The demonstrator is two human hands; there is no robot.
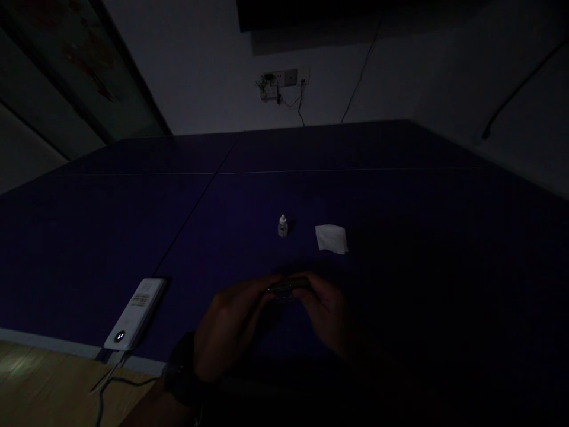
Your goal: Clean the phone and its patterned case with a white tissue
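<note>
Both hands meet low in the middle of the dim head view, around a small dark flat object point(288, 287) whose kind I cannot make out. My left hand point(235, 317), with a dark band at the wrist, grips its left end between thumb and fingers. On the other end, the thumb and fingers of my right hand point(323, 308) are closed too. Beyond the hands, a small clear bottle with a white cap point(283, 226) stands upright on the dark blue table point(240, 237). To its right lies a folded white tissue point(331, 239).
A white power bank point(137, 314) with a lit display lies near the table's left front edge, cables running from its lower end. Sockets with plugs and cords point(288, 77) are on the far wall. A dark screen point(311, 15) hangs above them.
</note>
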